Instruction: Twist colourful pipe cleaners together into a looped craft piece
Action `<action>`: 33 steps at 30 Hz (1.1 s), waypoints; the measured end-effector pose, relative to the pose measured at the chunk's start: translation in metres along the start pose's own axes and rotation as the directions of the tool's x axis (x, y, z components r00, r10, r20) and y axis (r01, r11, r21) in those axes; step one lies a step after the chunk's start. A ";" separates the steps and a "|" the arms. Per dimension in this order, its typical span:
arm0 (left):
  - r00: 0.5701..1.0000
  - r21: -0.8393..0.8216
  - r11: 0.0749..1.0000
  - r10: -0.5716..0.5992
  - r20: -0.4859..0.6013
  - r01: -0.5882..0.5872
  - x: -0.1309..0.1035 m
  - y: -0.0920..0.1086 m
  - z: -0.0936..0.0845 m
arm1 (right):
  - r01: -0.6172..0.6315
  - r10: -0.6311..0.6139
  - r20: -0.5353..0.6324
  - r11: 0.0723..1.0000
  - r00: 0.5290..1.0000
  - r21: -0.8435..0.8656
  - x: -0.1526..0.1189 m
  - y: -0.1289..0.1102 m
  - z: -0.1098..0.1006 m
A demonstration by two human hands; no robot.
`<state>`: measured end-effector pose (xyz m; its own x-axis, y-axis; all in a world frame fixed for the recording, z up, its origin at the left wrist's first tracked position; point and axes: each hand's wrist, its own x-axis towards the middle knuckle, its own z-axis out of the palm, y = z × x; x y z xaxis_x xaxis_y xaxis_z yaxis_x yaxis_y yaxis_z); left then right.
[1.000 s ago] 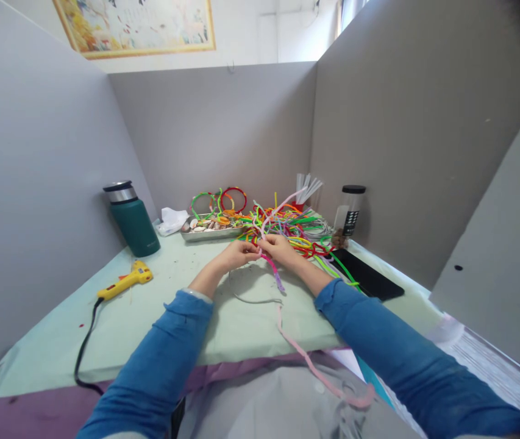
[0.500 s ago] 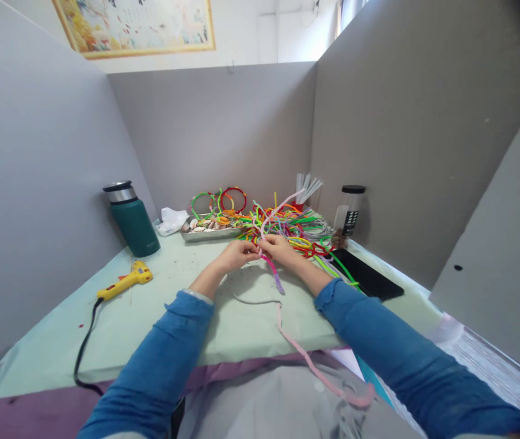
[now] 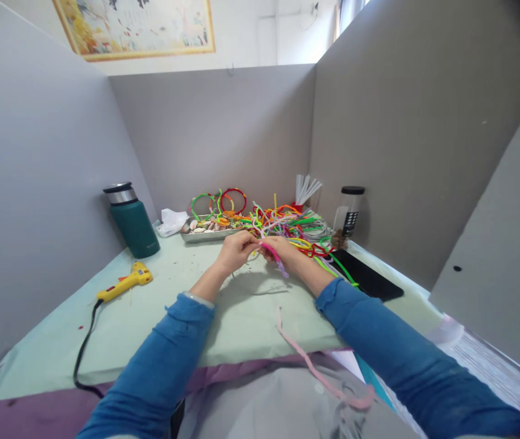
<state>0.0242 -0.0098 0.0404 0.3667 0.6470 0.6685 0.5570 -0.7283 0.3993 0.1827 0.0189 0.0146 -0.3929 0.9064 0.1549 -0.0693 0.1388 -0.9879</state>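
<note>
My left hand (image 3: 238, 251) and my right hand (image 3: 281, 250) meet over the middle of the table, fingers pinched together. Between them is a pipe-cleaner piece (image 3: 274, 255), bright pink with a purple end that points down to the right from under my right fingers. The rest of it is hidden by the fingers. Below the hands a thin grey strand (image 3: 271, 291) shows, slightly blurred. A pale pink pipe cleaner (image 3: 305, 360) runs from the table over the front edge onto my lap.
A pile of coloured pipe cleaners (image 3: 287, 222) lies behind the hands, beside a metal tray (image 3: 211, 236) of shells. Left are a yellow glue gun (image 3: 125, 285) with a black cord and a green bottle (image 3: 134, 225). Right are a black tablet-like slab (image 3: 369, 277) and a clear jar (image 3: 349, 213).
The pink and purple piece has risen and swung right, against my right hand. The long pale strand that stuck up above my hands no longer shows. The grey strand has shifted right.
</note>
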 end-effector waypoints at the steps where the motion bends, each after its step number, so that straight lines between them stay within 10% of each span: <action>1: 1.000 -0.014 1.000 0.006 -0.015 -0.007 0.000 0.000 0.000 | -0.028 0.027 0.028 0.999 0.999 0.046 0.000 0.000 0.000; 16: 1.000 -0.143 0.990 -0.012 -0.008 0.011 0.003 -0.003 0.002 | -0.158 0.127 0.201 0.977 0.971 0.145 0.004 0.007 -0.004; 25: 1.000 -0.191 0.982 0.003 -0.003 -0.003 0.004 -0.003 0.002 | 0.104 -0.102 -0.058 0.994 0.993 0.029 0.004 0.007 -0.001; 29: 0.988 -0.368 0.919 -0.154 -0.012 0.139 0.005 -0.001 0.000 | 0.216 -0.220 -0.060 0.974 0.974 -0.065 0.004 0.006 0.000; 33: 0.923 -0.585 0.745 -0.386 0.015 0.321 0.005 0.002 -0.004 | 0.239 -0.199 0.228 0.957 0.953 -0.166 0.001 0.009 0.002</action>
<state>0.0236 -0.0088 0.0471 0.1349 0.8811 0.4533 0.0969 -0.4670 0.8789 0.1798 0.0199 0.0063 -0.5697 0.7454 0.3461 -0.0081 0.4160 -0.9093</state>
